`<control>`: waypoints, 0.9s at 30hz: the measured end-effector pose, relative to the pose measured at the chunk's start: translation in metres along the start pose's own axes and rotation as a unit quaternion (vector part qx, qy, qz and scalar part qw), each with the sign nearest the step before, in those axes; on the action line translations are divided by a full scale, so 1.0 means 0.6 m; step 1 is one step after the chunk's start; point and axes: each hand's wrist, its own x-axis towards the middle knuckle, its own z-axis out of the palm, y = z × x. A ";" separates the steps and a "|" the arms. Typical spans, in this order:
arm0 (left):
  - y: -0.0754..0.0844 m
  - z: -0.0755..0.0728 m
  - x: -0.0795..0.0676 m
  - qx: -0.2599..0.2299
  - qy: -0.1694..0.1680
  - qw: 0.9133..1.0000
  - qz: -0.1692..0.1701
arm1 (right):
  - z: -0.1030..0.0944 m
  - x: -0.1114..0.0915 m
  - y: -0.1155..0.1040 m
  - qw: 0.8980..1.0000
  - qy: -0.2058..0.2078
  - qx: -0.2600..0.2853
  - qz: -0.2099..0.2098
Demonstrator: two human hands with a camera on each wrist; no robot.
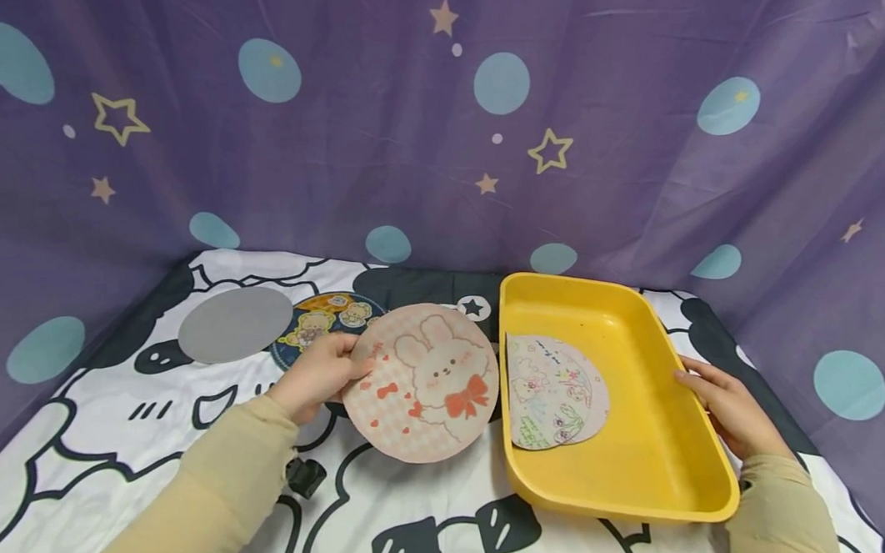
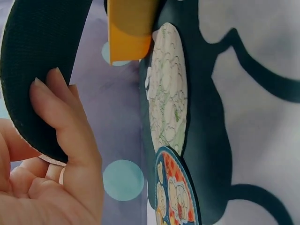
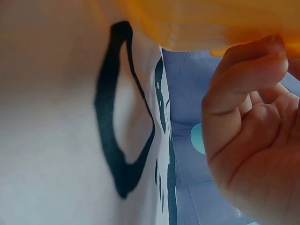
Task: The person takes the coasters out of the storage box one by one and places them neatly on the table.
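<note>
My left hand (image 1: 318, 375) pinches the left edge of a round mouse pad (image 1: 436, 385) with a bunny and a red bow on it, holding it beside the yellow tray. Its dark textured underside shows in the left wrist view, where fingers press on it. At the right, my right hand (image 1: 738, 407) grips the rim of the yellow tray (image 1: 648, 474); the right wrist view shows curled fingers against its wall. Inside the tray, against its left side, lies a pale round pad (image 1: 561, 387) with colourful doodles, its left part hidden by the tray wall.
A grey round pad (image 1: 236, 324) and a dark blue round pad with bears (image 1: 317, 316) lie on the patterned cloth at the left. Another pale, green-marked pad (image 2: 168, 89) lies beyond the blue one in the left wrist view. A purple curtain (image 1: 375, 130) hangs behind.
</note>
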 end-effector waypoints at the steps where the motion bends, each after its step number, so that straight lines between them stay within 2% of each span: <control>1: -0.001 0.000 0.001 0.002 0.000 1.000 -0.003 | 0.000 0.000 0.000 1.000 0.001 0.003 0.000; 7: -0.009 -0.002 0.004 0.011 0.001 1.000 -0.016 | -0.001 -0.001 0.001 1.000 0.002 0.012 -0.001; 15: -0.015 -0.001 0.003 0.021 -0.012 1.000 -0.010 | -0.001 0.000 0.002 1.000 0.001 0.008 0.000; 20: -0.018 -0.001 0.002 0.021 -0.029 0.999 -0.005 | -0.002 0.001 0.002 1.000 0.001 0.012 -0.001; 27: -0.020 0.002 0.005 0.057 -0.064 0.996 -0.017 | -0.001 0.002 0.002 1.000 -0.001 0.002 -0.001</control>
